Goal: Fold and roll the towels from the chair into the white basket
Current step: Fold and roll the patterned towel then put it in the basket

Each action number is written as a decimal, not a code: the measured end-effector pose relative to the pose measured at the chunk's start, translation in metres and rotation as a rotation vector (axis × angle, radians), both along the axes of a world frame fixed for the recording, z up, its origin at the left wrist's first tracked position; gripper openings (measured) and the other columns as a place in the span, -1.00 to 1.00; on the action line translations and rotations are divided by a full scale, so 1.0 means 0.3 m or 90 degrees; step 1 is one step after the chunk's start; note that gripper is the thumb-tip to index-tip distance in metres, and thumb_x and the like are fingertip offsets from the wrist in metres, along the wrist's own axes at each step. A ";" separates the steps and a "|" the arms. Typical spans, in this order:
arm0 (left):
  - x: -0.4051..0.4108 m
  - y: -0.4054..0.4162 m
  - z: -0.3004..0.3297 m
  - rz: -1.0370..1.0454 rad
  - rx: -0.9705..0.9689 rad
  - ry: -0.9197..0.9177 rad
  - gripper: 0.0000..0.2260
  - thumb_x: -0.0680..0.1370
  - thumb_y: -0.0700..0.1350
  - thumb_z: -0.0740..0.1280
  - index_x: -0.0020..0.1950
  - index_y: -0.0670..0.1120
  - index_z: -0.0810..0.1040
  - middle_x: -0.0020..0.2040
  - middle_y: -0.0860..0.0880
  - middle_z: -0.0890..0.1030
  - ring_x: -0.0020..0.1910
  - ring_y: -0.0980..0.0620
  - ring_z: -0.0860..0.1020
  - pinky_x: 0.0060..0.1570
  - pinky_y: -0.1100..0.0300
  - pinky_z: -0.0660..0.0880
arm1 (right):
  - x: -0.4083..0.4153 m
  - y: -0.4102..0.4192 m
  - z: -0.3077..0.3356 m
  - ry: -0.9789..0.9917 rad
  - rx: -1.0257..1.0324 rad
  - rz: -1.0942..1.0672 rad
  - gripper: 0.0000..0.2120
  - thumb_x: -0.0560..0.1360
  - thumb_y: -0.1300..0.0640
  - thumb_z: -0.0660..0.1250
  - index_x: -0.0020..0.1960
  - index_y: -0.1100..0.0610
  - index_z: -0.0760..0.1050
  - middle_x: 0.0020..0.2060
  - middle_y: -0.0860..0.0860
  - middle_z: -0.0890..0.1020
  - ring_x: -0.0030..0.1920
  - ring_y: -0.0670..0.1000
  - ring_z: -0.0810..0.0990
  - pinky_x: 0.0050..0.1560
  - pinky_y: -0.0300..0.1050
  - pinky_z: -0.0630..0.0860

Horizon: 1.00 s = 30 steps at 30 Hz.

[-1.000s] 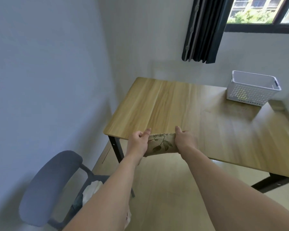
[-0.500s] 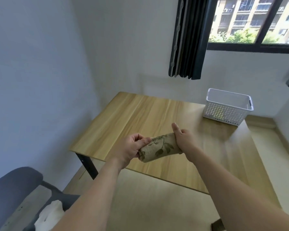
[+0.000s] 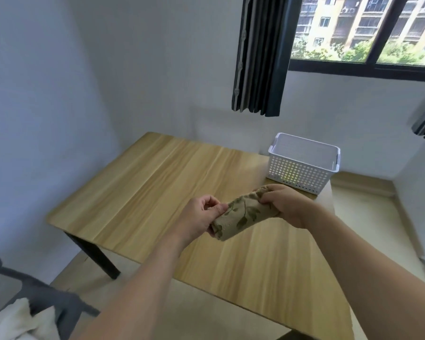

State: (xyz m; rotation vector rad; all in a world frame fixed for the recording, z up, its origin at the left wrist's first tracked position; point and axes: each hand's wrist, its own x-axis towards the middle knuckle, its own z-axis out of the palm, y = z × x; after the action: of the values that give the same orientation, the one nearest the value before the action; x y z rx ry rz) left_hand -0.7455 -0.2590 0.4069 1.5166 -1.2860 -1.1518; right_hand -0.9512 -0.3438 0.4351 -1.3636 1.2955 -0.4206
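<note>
A beige towel with green leaf print, rolled up tight [image 3: 243,213], hangs in the air above the wooden table [image 3: 157,182]. My left hand [image 3: 201,217] grips its near end and my right hand [image 3: 284,203] grips its far end. The roll slants up toward the white perforated basket [image 3: 302,171], which stands at the table's far right corner, just beyond my right hand. A white towel [image 3: 15,320] lies on the grey chair [image 3: 59,303] at the lower left.
A blue-grey wall runs along the left. A dark curtain [image 3: 258,57] hangs by the window behind the table. The table's black leg [image 3: 96,253] stands near the chair. Pale floor shows at right beyond the table.
Both hands have carried the rolled towel from the table's near edge up and right toward the basket. The view has swung right, so the chair has slid to the lower left corner.
</note>
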 end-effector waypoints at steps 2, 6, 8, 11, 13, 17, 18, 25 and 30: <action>-0.111 -0.051 0.006 -0.023 0.008 -0.013 -0.71 0.49 -0.01 0.45 -0.03 -0.24 0.56 -0.23 -0.17 0.67 -0.35 -0.10 0.61 -0.39 0.11 0.54 | -0.110 -0.084 -0.004 0.033 -0.025 0.017 -0.82 0.49 0.37 0.22 0.01 0.22 0.55 0.05 0.25 0.60 0.04 0.18 0.57 0.22 0.15 0.51; -0.339 -0.143 0.037 0.005 0.006 -0.023 -0.75 0.49 -0.07 0.45 -0.02 -0.25 0.57 -0.21 -0.18 0.68 -0.37 -0.03 0.58 -0.40 0.15 0.54 | -0.310 -0.238 0.000 0.052 -0.068 0.045 -0.80 0.48 0.36 0.24 0.04 0.18 0.52 0.09 0.24 0.58 0.14 0.21 0.55 0.26 0.15 0.47; -0.437 -0.177 0.043 0.018 0.012 -0.057 -0.81 0.51 -0.10 0.43 -0.04 -0.23 0.57 -0.24 -0.15 0.66 -0.36 0.00 0.57 -0.37 0.17 0.52 | -0.392 -0.290 0.002 0.082 -0.085 0.063 -0.76 0.48 0.36 0.24 0.10 0.17 0.51 0.10 0.23 0.57 0.15 0.21 0.53 0.26 0.15 0.47; -0.559 -0.242 0.040 0.036 0.018 -0.093 -0.87 0.53 -0.10 0.40 -0.07 -0.17 0.56 -0.27 -0.07 0.64 -0.36 0.03 0.55 -0.32 0.16 0.50 | -0.497 -0.354 0.016 0.113 -0.102 0.084 -0.70 0.48 0.36 0.22 0.15 0.12 0.49 0.09 0.17 0.56 0.13 0.17 0.52 0.20 0.06 0.50; -0.629 -0.294 0.041 0.029 0.024 -0.125 -0.89 0.53 -0.07 0.39 -0.09 -0.10 0.56 -0.26 -0.02 0.63 -0.35 0.07 0.53 -0.26 0.15 0.49 | -0.564 -0.398 0.018 0.121 -0.127 0.084 -0.70 0.45 0.36 0.20 0.07 0.06 0.50 0.06 0.16 0.56 0.11 0.16 0.52 0.10 0.00 0.53; -0.760 -0.417 0.038 0.017 0.027 -0.206 -0.87 0.52 -0.01 0.38 -0.04 -0.06 0.57 -0.16 -0.01 0.65 -0.26 0.11 0.53 -0.24 0.24 0.45 | -0.698 -0.498 0.015 0.145 -0.158 0.074 -0.70 0.44 0.36 0.18 0.01 0.03 0.50 0.03 0.12 0.55 0.07 0.13 0.50 -0.03 -0.08 0.51; -0.795 -0.450 0.034 0.018 0.027 -0.218 -0.87 0.52 0.00 0.38 -0.04 -0.05 0.57 -0.17 0.01 0.65 -0.26 0.12 0.52 -0.28 0.27 0.42 | -0.731 -0.535 0.013 0.155 -0.159 0.078 -0.69 0.44 0.36 0.18 0.02 0.02 0.50 0.03 0.12 0.54 0.06 0.12 0.50 -0.05 -0.10 0.50; -1.011 -0.735 0.008 0.042 0.043 -0.285 -0.92 0.51 -0.04 0.38 -0.10 -0.03 0.56 -0.31 0.09 0.52 -0.35 0.13 0.43 -0.30 0.22 0.36 | -0.896 -0.873 0.022 0.262 -0.165 0.215 -0.69 0.42 0.34 0.18 0.01 0.03 0.53 -0.05 0.03 0.53 0.03 0.08 0.48 -0.09 -0.13 0.47; -1.131 -0.917 0.036 0.078 0.058 -0.323 -0.91 0.51 -0.02 0.36 -0.08 -0.02 0.56 -0.26 0.09 0.54 -0.30 0.13 0.46 -0.29 0.22 0.36 | -0.960 -1.099 0.081 0.274 -0.217 0.267 -0.71 0.40 0.33 0.17 -0.05 0.04 0.55 -0.11 0.02 0.56 -0.05 0.05 0.50 -0.16 -0.16 0.45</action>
State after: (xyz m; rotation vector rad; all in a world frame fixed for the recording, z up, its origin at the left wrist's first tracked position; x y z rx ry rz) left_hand -1.0847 -0.5340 0.4178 2.0101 -1.4526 -0.7785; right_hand -1.2391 -0.6736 0.4594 -2.0454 1.2644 -0.0552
